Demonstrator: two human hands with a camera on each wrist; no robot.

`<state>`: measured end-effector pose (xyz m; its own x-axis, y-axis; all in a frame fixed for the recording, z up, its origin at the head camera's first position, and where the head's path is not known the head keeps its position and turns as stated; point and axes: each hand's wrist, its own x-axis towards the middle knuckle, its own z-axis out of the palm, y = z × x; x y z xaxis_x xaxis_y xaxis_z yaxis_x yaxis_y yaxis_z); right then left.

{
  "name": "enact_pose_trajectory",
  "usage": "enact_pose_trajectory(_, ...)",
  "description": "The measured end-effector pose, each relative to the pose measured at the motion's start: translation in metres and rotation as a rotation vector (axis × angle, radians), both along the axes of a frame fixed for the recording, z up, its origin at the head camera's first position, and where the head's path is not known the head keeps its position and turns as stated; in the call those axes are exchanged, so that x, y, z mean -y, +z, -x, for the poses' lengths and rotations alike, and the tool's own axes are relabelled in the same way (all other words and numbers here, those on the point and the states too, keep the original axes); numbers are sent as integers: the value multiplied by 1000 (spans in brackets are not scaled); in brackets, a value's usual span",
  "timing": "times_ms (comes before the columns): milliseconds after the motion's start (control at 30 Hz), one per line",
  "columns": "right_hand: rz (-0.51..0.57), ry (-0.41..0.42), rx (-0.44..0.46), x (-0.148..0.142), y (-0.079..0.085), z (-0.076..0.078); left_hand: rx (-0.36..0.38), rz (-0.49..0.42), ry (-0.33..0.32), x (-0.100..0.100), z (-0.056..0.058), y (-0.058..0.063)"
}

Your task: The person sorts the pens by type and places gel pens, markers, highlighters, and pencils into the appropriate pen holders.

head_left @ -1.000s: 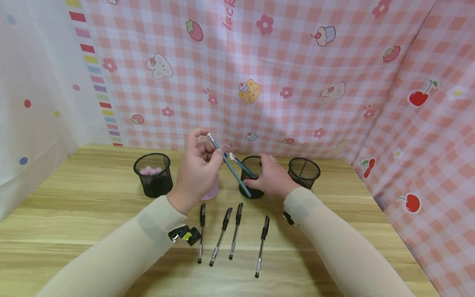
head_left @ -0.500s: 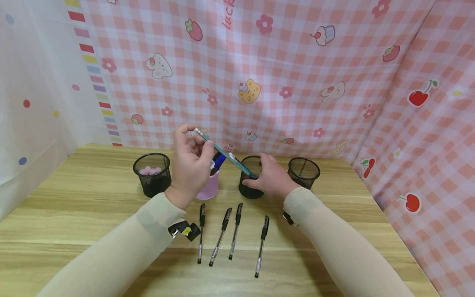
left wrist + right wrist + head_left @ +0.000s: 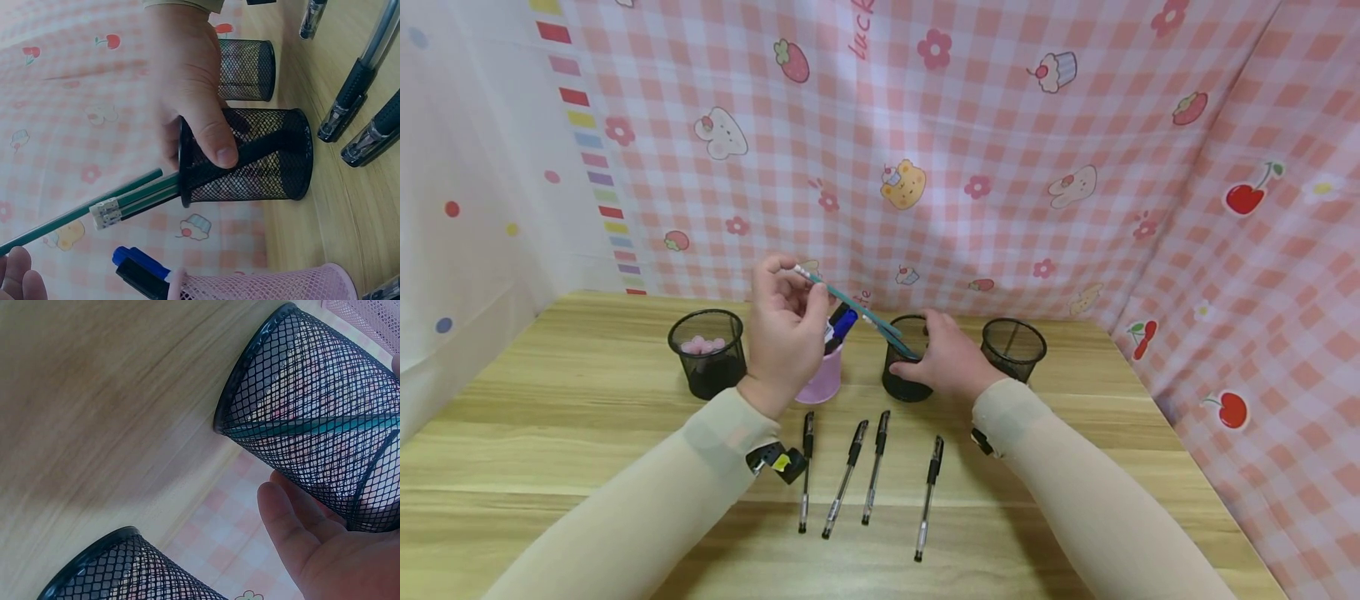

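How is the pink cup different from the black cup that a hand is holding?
The pink cup holds blue and black markers; the black cup has green pencils in it. The right hand grips the black cup, but no hand grips the pink cup. Both are mesh cups standing on the table.

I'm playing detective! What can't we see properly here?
Head view: part of the middle black cup, behind the right grip.
Head view: any writing on the pens, too small.
Left wrist view: pink cup, cut by the bottom edge.
Right wrist view: right black cup, cut by the bottom edge.
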<state>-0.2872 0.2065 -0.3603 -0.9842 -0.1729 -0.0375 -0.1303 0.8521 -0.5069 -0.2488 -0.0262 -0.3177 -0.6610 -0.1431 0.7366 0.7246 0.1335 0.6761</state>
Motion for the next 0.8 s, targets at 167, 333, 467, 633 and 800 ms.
enact_pose_trajectory(167,-1,-1,-1,0,0,0,9,2,-11,-1,2,-3)
enact_pose_trajectory(333,-10,-1,-9,0,-1,1,10,15,-25,-2,3,-6)
enact_pose_trajectory(467,-10,3,-20,0,-3,1,21,33,-8,-3,2,-9)
enact_pose_trajectory(633,-14,-1,-19,0,-3,2,13,58,16,-5,2,-12)
enact_pose_trajectory(800,-21,-11,-12,0,-3,2,19,97,40,-6,2,-15)
